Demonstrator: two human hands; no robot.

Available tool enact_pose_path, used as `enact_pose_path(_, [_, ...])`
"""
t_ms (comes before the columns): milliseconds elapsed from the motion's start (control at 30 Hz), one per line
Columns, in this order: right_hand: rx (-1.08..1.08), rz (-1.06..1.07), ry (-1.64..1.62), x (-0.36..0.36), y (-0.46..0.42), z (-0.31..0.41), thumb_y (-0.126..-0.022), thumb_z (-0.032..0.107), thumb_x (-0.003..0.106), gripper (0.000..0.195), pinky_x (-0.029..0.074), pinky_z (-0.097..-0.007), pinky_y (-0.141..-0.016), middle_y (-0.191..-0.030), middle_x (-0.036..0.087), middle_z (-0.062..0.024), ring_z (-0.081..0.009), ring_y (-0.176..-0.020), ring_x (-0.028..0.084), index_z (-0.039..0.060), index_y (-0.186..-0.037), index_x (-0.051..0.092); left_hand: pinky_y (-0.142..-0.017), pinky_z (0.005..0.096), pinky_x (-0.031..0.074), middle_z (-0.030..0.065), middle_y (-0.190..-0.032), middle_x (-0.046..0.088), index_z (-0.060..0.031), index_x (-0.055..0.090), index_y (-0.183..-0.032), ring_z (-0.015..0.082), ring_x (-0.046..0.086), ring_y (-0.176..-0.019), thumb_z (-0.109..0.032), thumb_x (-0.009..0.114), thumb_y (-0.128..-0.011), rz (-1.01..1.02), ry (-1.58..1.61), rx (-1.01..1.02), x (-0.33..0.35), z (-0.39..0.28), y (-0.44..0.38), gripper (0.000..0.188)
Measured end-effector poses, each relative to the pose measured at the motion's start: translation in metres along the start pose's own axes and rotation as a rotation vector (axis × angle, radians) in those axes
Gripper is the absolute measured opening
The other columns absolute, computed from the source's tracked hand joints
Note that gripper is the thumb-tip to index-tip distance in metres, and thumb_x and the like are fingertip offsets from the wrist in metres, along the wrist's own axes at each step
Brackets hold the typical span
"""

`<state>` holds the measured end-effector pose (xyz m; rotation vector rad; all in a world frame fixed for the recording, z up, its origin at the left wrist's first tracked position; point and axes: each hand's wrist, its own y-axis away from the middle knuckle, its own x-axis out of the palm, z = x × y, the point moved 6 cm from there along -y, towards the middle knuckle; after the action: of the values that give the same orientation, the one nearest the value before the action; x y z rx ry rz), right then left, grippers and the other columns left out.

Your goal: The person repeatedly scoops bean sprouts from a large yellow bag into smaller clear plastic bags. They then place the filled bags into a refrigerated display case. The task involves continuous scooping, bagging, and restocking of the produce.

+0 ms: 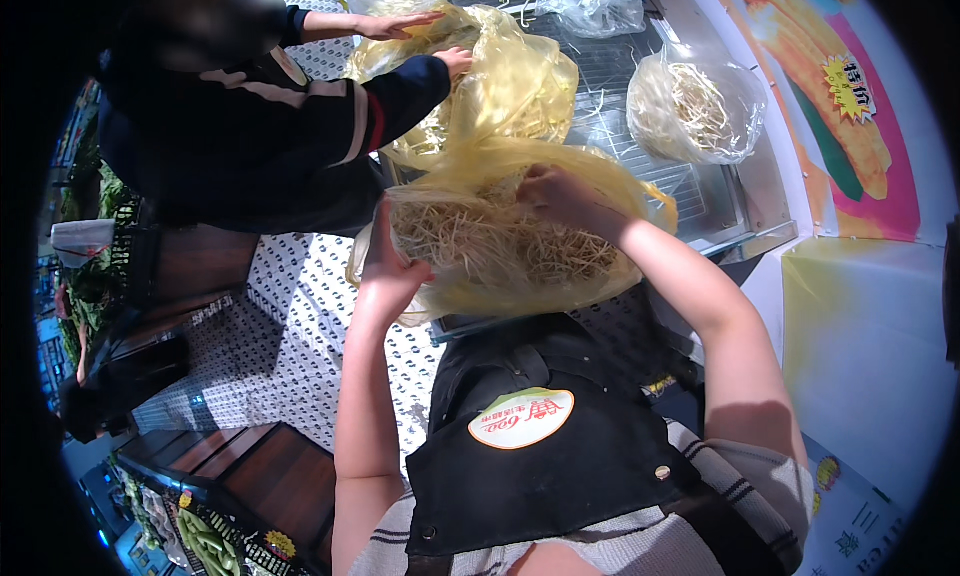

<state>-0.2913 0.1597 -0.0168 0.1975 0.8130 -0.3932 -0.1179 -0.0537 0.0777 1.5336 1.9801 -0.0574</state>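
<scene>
In front of me a large yellow translucent plastic bag (pixel 525 295) bulges with pale bean sprouts (pixel 450 235). My left hand (pixel 391 265) holds the left side of this bag, fingers stretched along the film and thumb towards the sprouts. Bent at the wrist, my right hand (pixel 559 193) is over the far part of the same bag with its fingers curled. Whether those fingers pinch film or sprouts is hidden. Just beyond lies a second yellow bag (pixel 517 88), also with sprouts inside.
A person in a dark jacket (pixel 300 118) stands at the far left, both hands at the second bag. On the metal counter (pixel 622 137) are a clear bag of sprouts (pixel 694 115) and a crumpled clear bag (pixel 592 6). A poster-covered wall (pixel 847 103) borders the right. Vegetable crates (pixel 210 538) stand lower left.
</scene>
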Motion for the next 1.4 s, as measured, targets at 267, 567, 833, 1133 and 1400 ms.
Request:
enact_pose_path(267, [0.482,0.302,0.241,0.005,0.122,0.028,-0.078,0.039,0.069,0.067,0.036,-0.0484,-0.109,-0.148,0.039,-0.0116,-0.0354,-0.136,0.036,0.0235,-0.14,0.049,-0.066,0.0326,0.053,0.0254,-0.14,0.049,-0.0072,0.014,-0.157,0.0212,0.057,-0.064,0.006,0.06,-0.071,0.063,-0.102,-0.103,0.0,-0.015,0.007,0.098])
enact_pose_path(567, [0.683,0.353,0.781,0.045,0.149,0.029,-0.062,0.07,0.075,0.124,0.005,-0.0533,-0.121,-0.161,0.02,-0.0185,-0.0372,-0.15,0.01,0.012,-0.157,0.02,-0.067,0.0414,0.057,0.0273,-0.145,0.042,-0.0109,0.036,-0.15,0.0337,0.069,-0.079,0.001,0.059,-0.073,-0.018,-0.488,0.151,0.02,0.003,0.008,0.082])
enact_pose_path(833, [0.741,-0.064,-0.112,0.056,0.141,0.017,-0.071,0.062,0.073,0.107,0.017,-0.0446,-0.121,-0.153,0.036,-0.0225,-0.0375,-0.146,0.024,0.0116,-0.154,0.027,-0.063,0.0437,0.058,0.0232,-0.147,0.043,-0.0128,0.05,-0.141,0.0358,0.069,-0.077,-0.005,0.06,-0.077,-0.249,-0.467,0.362,0.03,0.01,0.022,0.065])
enact_pose_path(1133, [0.947,-0.037,0.537,0.088,0.131,0.036,-0.062,0.067,0.075,0.117,0.026,-0.0693,-0.103,-0.161,0.018,-0.0169,-0.0491,-0.144,0.013,0.0275,-0.157,0.02,-0.071,0.0413,0.058,0.0265,-0.146,0.041,-0.0104,0.047,-0.142,0.0393,0.066,-0.091,-0.011,0.072,-0.079,-0.294,-0.232,0.213,0.052,0.032,0.015,0.068])
enact_pose_path(1400, [0.708,-0.295,0.644,0.068,0.137,0.024,-0.075,0.031,0.074,0.077,0.052,-0.0454,-0.088,-0.144,0.042,-0.017,-0.0442,-0.127,0.042,0.0208,-0.146,0.045,-0.077,0.039,0.058,0.0359,-0.148,0.031,-0.0011,0.026,-0.152,0.0466,0.052,-0.123,-0.002,0.072,-0.075,-0.226,-0.393,0.547,0.06,0.019,0.0,0.089])
